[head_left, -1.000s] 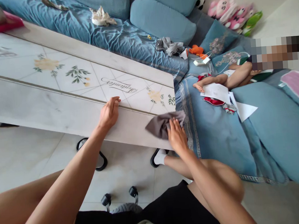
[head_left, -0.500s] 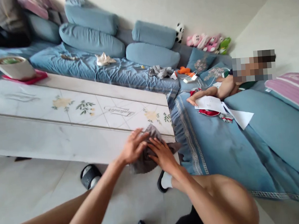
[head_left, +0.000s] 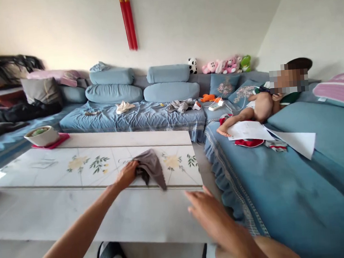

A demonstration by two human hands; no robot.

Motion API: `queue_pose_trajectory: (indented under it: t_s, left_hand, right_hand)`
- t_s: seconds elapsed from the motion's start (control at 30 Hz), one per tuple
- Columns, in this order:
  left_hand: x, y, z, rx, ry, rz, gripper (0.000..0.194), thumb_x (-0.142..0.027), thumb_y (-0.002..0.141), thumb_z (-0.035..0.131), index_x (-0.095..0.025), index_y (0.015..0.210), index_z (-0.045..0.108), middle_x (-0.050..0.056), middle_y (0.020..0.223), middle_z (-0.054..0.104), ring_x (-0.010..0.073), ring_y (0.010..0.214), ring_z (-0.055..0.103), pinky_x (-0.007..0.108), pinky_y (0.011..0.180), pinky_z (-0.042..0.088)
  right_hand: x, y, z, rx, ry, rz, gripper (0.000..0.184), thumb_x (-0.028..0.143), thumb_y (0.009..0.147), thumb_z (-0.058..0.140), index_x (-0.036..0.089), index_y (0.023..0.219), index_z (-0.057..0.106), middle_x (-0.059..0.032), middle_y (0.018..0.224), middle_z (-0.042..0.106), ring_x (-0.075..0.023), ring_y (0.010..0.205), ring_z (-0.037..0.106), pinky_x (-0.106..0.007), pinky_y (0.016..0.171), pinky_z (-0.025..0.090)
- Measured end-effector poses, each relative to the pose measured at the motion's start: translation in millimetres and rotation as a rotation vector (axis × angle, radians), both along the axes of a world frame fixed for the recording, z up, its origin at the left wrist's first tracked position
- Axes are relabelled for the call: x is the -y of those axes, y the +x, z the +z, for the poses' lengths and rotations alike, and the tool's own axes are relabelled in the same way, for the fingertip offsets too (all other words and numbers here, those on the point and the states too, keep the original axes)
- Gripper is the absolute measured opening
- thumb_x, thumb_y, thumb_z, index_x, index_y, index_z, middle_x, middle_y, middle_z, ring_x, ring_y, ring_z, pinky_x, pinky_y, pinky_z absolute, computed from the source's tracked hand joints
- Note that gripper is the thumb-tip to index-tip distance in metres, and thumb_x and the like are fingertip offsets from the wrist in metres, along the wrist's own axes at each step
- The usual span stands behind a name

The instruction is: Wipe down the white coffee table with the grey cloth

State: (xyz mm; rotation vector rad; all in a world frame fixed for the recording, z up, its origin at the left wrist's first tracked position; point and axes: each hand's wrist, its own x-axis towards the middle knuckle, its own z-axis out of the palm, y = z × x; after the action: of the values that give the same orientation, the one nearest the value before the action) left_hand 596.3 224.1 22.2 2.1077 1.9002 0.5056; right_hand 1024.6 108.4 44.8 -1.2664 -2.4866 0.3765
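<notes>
My left hand (head_left: pixel 127 174) is closed on a grey-brown cloth (head_left: pixel 151 165) over the middle of the coffee table (head_left: pixel 107 212). The cloth's folds hang to the right of my fingers, across the table's tiled, flower-patterned strip. My right hand (head_left: pixel 202 205) is apart from the cloth, above the table's near right corner, slightly blurred. Its fingers are stretched out and nothing is in them.
A potted plant (head_left: pixel 43 136) stands on a red mat (head_left: pixel 63 139) at the table's far left. Blue sofas (head_left: pixel 261 189) run along the back and right. Another person (head_left: pixel 263 107) sits on the right sofa beside white papers (head_left: pixel 248 131). Plush toys (head_left: pixel 230 64) line the backrest.
Both hands were together on the bunched cloth at the table's near right edge. My left hand has carried it left and farther onto the table; my right hand has let go. The view has tilted up.
</notes>
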Motion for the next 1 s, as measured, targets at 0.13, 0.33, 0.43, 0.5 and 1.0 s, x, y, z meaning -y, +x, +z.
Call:
queue_pose_trajectory:
  t_s: [0.13, 0.33, 0.43, 0.5, 1.0]
  left_hand:
    - [-86, 26, 27.3, 0.007, -0.027, 0.115, 0.061, -0.044, 0.114, 0.031, -0.018, 0.160, 0.063, 0.021, 0.157, 0.074, 0.0426, 0.146, 0.071, 0.067, 0.123, 0.057]
    - [-114, 183, -5.7, 0.037, -0.021, -0.199, 0.057, -0.026, 0.093, 0.071, -0.029, 0.150, 0.078, 0.006, 0.177, 0.061, 0.0333, 0.167, 0.054, 0.053, 0.144, 0.037]
    - [-49, 200, -28.0, 0.153, -0.005, -0.651, 0.061, -0.012, 0.085, 0.067, -0.031, 0.141, 0.082, 0.000, 0.169, 0.069, 0.0240, 0.156, 0.065, 0.038, 0.136, 0.050]
    - [4, 174, -40.7, 0.229, 0.043, -0.880, 0.065, -0.012, 0.086, 0.065, -0.029, 0.147, 0.077, 0.005, 0.171, 0.067, 0.0264, 0.158, 0.064, 0.043, 0.135, 0.052]
    - [-61, 191, -25.0, 0.071, -0.018, -0.355, 0.068, -0.020, 0.094, 0.063, -0.027, 0.161, 0.072, 0.005, 0.180, 0.055, 0.0305, 0.169, 0.052, 0.052, 0.143, 0.043]
  right_hand:
    - [23, -45, -34.2, 0.137, 0.058, 0.327, 0.042, 0.028, 0.107, 0.083, 0.023, 0.148, 0.076, -0.0100, 0.126, 0.083, -0.0315, 0.116, 0.081, -0.058, 0.131, 0.055]
    - [21, -94, -58.1, 0.300, 0.033, 0.488, 0.023, 0.027, 0.117, 0.062, 0.021, 0.126, 0.082, -0.0068, 0.098, 0.083, -0.0254, 0.087, 0.079, -0.047, 0.118, 0.063]
    - [16, -95, -64.3, 0.294, -0.046, 0.520, 0.021, 0.029, 0.115, 0.066, 0.019, 0.107, 0.083, -0.0049, 0.083, 0.079, -0.0233, 0.074, 0.075, -0.037, 0.102, 0.066]
    - [11, -87, -68.0, 0.249, -0.101, 0.530, 0.022, 0.028, 0.111, 0.070, 0.020, 0.094, 0.080, -0.0030, 0.076, 0.075, -0.0215, 0.067, 0.072, -0.031, 0.085, 0.065]
    - [-32, -118, -34.8, 0.381, -0.030, 0.745, 0.034, 0.047, 0.107, 0.078, 0.020, 0.086, 0.080, -0.0047, 0.074, 0.076, -0.0246, 0.059, 0.068, -0.035, 0.053, 0.041]
